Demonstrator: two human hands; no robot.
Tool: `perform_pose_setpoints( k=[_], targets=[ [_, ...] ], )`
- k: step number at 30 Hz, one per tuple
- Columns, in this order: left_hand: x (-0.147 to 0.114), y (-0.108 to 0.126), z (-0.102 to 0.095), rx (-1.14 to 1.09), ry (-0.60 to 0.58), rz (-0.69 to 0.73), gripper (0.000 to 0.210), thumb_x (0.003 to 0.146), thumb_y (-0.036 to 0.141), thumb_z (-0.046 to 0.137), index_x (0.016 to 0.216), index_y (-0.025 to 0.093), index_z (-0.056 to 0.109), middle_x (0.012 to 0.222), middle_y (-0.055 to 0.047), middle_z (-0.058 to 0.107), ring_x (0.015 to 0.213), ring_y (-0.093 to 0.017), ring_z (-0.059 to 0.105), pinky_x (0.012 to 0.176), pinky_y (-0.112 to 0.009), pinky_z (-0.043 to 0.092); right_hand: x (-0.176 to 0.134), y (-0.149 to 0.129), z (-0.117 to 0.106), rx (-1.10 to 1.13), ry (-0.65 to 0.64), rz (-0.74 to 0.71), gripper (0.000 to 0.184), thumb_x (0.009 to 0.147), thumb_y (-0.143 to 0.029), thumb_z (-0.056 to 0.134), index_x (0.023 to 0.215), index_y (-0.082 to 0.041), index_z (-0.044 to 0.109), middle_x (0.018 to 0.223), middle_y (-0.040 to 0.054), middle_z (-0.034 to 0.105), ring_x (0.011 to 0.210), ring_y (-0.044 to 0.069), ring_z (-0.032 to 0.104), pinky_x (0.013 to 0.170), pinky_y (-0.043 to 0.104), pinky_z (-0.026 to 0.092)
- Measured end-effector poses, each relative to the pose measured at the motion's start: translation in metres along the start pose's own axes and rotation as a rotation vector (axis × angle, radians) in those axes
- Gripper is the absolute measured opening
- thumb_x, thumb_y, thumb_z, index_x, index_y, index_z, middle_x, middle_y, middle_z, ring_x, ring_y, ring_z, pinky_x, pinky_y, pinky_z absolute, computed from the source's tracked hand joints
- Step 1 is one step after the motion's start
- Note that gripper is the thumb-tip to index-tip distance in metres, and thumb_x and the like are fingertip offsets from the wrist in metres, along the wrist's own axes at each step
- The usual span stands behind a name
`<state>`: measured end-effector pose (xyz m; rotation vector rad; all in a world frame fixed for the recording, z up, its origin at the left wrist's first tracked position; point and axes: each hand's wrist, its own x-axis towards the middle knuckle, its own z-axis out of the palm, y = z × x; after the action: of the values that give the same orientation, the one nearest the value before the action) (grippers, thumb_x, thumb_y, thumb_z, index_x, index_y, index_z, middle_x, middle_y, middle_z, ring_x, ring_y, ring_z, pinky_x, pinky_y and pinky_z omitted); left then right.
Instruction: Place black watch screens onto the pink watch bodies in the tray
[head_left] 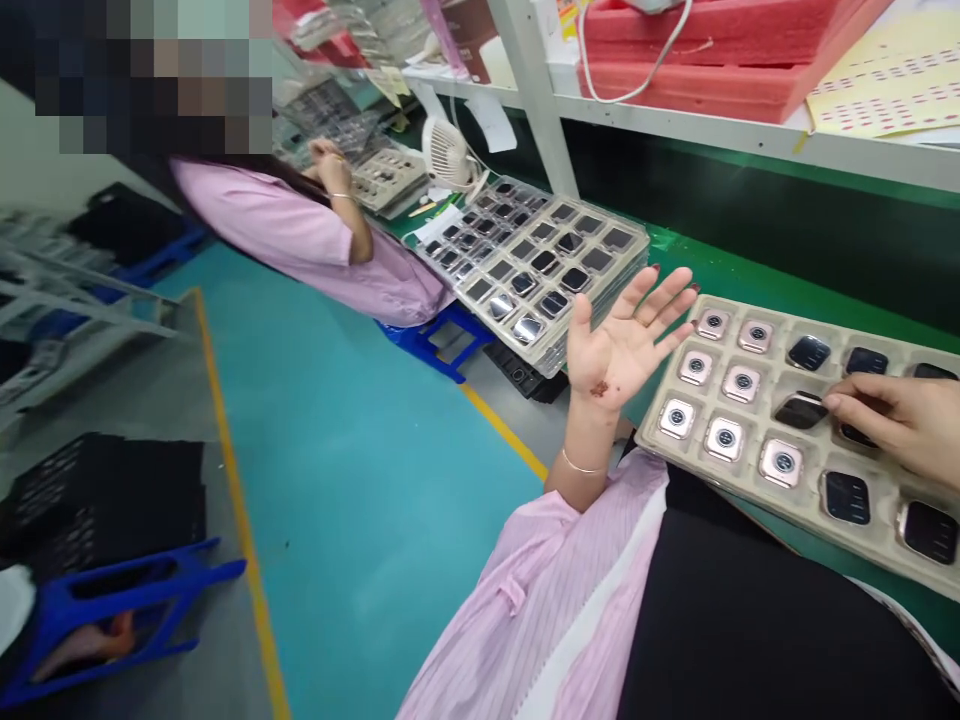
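My left hand [626, 335] is raised palm up with fingers spread, holding nothing, just left of a beige tray [806, 505] of watch cases. My right hand [896, 420] reaches in from the right and rests its fingertips on a dark watch case [801, 410] tilted in its pocket in the tray's middle row. Several rose-gold cases [741, 383] lie back side up in the tray's left pockets; dark ones [847, 497] lie screen side up on the right.
A stack of clear trays [536, 262] with watch cases sits further left on the green bench [720, 265]. A co-worker in pink [315, 240] sits beyond it. Blue stools [439, 335] and black crates [105, 500] stand on the teal floor. Red foam [705, 50] lies on the shelf above.
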<state>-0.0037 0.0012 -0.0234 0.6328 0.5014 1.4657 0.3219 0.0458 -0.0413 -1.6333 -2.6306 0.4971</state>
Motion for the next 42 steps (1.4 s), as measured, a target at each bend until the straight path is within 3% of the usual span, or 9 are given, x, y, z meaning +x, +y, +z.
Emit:
perform_pose_setpoints(
  k=[4, 8, 14, 18, 22, 27, 34, 38, 42],
  targets=[
    [0.001, -0.001, 0.000, 0.090, 0.118, 0.006, 0.064, 0.088, 0.076, 0.031, 0.113, 0.026, 0.063, 0.137, -0.006, 0.056, 0.141, -0.033, 0.037, 0.108, -0.051, 0.042, -0.001, -0.027, -0.009, -0.004, 0.015, -0.063, 0.036, 0.096, -0.046, 0.041, 0.084, -0.022, 0.064, 0.078, 0.0044, 0.068, 0.069, 0.023, 0.061, 0.061, 0.032, 0.038],
    [0.005, -0.004, -0.005, 0.141, 0.167, 0.029, 0.057, 0.085, 0.074, 0.041, 0.105, 0.028, 0.066, 0.130, -0.006, 0.060, 0.137, -0.032, 0.043, 0.103, -0.048, 0.048, -0.017, -0.049, -0.004, -0.179, 0.215, -0.144, 0.026, 0.098, -0.031, 0.041, 0.085, -0.018, 0.060, 0.083, 0.0092, 0.066, 0.075, 0.025, 0.059, 0.069, 0.034, 0.038],
    [0.007, -0.009, -0.014, 0.137, 0.156, 0.028, 0.050, 0.085, 0.072, 0.045, 0.094, 0.029, 0.068, 0.125, -0.004, 0.063, 0.135, -0.030, 0.044, 0.103, -0.045, 0.049, -0.061, -0.077, 0.008, -0.124, 0.053, -0.362, 0.028, 0.099, -0.023, 0.041, 0.077, -0.017, 0.057, 0.074, 0.0051, 0.061, 0.067, 0.020, 0.056, 0.069, 0.034, 0.035],
    [0.009, -0.013, -0.015, 0.149, 0.151, 0.013, 0.048, 0.086, 0.070, 0.045, 0.094, 0.029, 0.069, 0.125, -0.004, 0.064, 0.133, -0.029, 0.047, 0.102, -0.043, 0.050, -0.063, -0.073, 0.006, 0.047, 0.004, -0.248, 0.027, 0.101, -0.026, 0.043, 0.081, -0.018, 0.059, 0.075, 0.0022, 0.063, 0.070, 0.018, 0.059, 0.065, 0.030, 0.034],
    [0.010, -0.018, -0.019, 0.132, 0.120, 0.003, 0.043, 0.087, 0.065, 0.048, 0.095, 0.029, 0.070, 0.124, -0.004, 0.065, 0.129, -0.027, 0.051, 0.099, -0.042, 0.052, -0.053, -0.062, 0.008, 0.015, 0.015, -0.124, 0.026, 0.099, -0.025, 0.043, 0.080, -0.019, 0.059, 0.078, 0.0022, 0.066, 0.072, 0.019, 0.061, 0.060, 0.030, 0.030],
    [0.009, -0.021, -0.026, 0.134, 0.117, -0.024, 0.039, 0.088, 0.062, 0.050, 0.096, 0.030, 0.070, 0.122, -0.004, 0.065, 0.127, -0.027, 0.053, 0.100, -0.043, 0.051, -0.050, -0.059, 0.007, 0.026, -0.001, -0.131, 0.032, 0.100, -0.028, 0.038, 0.080, -0.019, 0.061, 0.078, 0.0032, 0.067, 0.072, 0.019, 0.062, 0.059, 0.029, 0.030],
    [0.008, -0.026, -0.030, 0.160, 0.136, -0.046, 0.041, 0.089, 0.061, 0.048, 0.096, 0.028, 0.071, 0.119, -0.006, 0.067, 0.121, -0.026, 0.058, 0.097, -0.040, 0.053, -0.049, -0.059, 0.001, 0.139, -0.030, -0.099, 0.028, 0.096, -0.037, 0.050, 0.079, -0.021, 0.065, 0.075, 0.0007, 0.068, 0.068, 0.017, 0.061, 0.059, 0.028, 0.031],
    [0.000, -0.033, -0.044, 0.341, 0.083, 0.016, 0.045, 0.085, 0.062, 0.055, 0.105, 0.024, 0.070, 0.127, -0.009, 0.064, 0.124, -0.027, 0.056, 0.103, -0.039, 0.048, -0.047, -0.058, -0.001, 0.151, -0.051, -0.099, 0.026, 0.096, -0.038, 0.052, 0.079, -0.021, 0.064, 0.076, -0.0001, 0.068, 0.068, 0.017, 0.060, 0.059, 0.028, 0.031],
    [-0.002, -0.045, -0.063, 0.629, -0.014, 0.015, 0.052, 0.081, 0.049, 0.070, 0.125, 0.022, 0.064, 0.144, -0.010, 0.051, 0.137, -0.027, 0.044, 0.114, -0.035, 0.037, -0.045, -0.059, -0.003, 0.143, -0.087, -0.119, 0.029, 0.098, -0.038, 0.047, 0.079, -0.021, 0.062, 0.077, 0.0000, 0.068, 0.069, 0.017, 0.060, 0.060, 0.028, 0.032]
  ],
)
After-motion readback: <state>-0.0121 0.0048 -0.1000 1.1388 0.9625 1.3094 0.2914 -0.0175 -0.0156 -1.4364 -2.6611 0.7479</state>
